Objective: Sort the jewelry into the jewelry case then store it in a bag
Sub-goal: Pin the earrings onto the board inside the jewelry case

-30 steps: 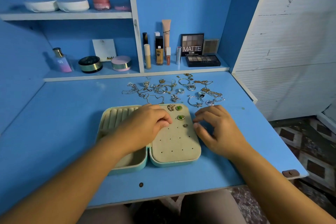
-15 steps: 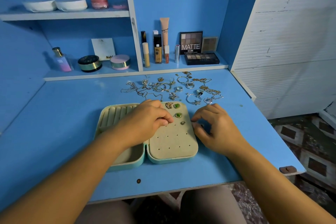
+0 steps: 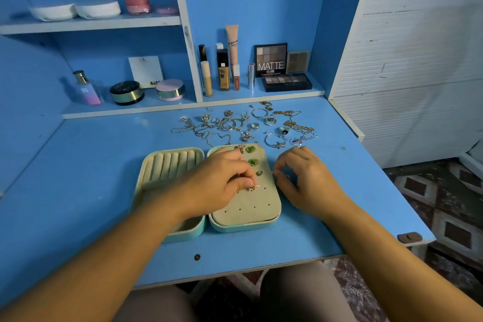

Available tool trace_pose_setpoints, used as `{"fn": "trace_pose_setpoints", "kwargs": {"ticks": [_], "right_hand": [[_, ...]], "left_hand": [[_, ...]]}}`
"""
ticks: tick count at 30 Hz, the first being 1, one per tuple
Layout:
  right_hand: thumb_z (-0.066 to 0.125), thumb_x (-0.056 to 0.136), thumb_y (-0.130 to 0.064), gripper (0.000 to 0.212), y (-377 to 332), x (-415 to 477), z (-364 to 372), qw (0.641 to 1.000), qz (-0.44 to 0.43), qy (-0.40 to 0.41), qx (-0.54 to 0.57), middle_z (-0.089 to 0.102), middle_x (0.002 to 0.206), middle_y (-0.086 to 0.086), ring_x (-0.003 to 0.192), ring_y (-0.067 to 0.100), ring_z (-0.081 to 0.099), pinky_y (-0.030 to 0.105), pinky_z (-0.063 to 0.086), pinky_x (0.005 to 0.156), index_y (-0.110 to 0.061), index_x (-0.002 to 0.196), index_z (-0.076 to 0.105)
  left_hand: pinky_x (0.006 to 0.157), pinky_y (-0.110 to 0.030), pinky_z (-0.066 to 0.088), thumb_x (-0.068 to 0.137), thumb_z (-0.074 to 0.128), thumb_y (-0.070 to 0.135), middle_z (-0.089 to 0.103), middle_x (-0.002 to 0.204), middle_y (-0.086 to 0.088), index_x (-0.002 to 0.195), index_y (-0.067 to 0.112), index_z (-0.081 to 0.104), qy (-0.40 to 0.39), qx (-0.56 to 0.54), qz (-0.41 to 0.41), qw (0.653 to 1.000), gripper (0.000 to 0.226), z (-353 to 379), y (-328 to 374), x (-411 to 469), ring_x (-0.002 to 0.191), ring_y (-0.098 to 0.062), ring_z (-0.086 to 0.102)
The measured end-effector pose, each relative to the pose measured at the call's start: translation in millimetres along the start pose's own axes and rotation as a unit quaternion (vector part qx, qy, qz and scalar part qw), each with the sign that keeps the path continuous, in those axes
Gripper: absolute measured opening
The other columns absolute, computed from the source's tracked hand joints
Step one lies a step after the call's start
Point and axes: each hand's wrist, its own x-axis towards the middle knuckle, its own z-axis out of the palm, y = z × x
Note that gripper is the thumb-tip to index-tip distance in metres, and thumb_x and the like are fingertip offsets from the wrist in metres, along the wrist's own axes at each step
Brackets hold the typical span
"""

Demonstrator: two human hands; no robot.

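– Since a second ago, what's shifted?
– Left hand [image 3: 222, 180] has slid down the pad [image 3: 245, 206] of the case [image 3: 245, 226], away from the green studs [image 3: 251, 149]. It now pinches an earring [image 3: 255, 186], with the thin post lying almost flat over a middle row of holes.
– And the right hand [image 3: 303, 178]?
– It's at the case's right edge, thumb and forefinger curled close. Whether they hold anything, I can't tell.
– Where's the rest?
– A few studs are pinned along the pad's top. The pile of chains and rings [image 3: 243, 125] lies loose on the desk [image 3: 78, 165] behind the case. No bag in sight.
– What could go wrong?
– I'd guess the post misses its hole, since it lies sideways and the fingers hide part of the row. A piece that small, pinched lightly, could slip and drop into the ring slots [image 3: 172, 165].
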Motion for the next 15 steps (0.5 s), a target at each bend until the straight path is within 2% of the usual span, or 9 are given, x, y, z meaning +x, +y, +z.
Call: {"fn": "trace_pose_setpoints", "kwargs": {"ticks": [3,8,15], "right_hand": [[0.049,0.088,-0.027,0.021,-0.6,-0.4,-0.4,1.0,-0.002,0.002,0.0,0.061,0.085,0.001,0.079,0.021,0.052,0.03,0.043,0.074,-0.012,0.085,0.063],[0.049,0.088,-0.025,0.02,-0.7,0.3,-0.3,1.0,-0.01,0.009,-0.001,0.062,0.085,0.002,0.079,0.022,0.053,0.033,0.044,0.074,-0.011,0.086,0.063],[0.049,0.089,-0.025,0.021,0.8,0.2,1.6,1.0,-0.017,0.012,-0.005,0.062,0.086,0.004,0.079,0.025,0.054,0.036,0.045,0.073,-0.01,0.087,0.063]], "left_hand": [[0.083,-0.021,0.036,0.096,0.058,0.027,0.047,0.088,0.02,0.095,0.028,0.069,-0.006,0.022,0.008,1.0,0.011,-1.1,4.0,1.6,0.094,-0.004,0.042],[0.085,-0.028,0.037,0.098,0.052,0.033,0.047,0.093,0.012,0.096,0.03,0.063,-0.028,0.098,0.028,0.994,0.012,-3.0,11.7,4.5,0.095,-0.009,0.038],[0.082,-0.028,0.031,0.099,0.046,0.037,0.037,0.09,0.017,0.09,0.035,0.053,-0.071,0.157,0.027,0.985,0.011,-6.1,22.6,9.9,0.093,-0.007,0.03]]}}
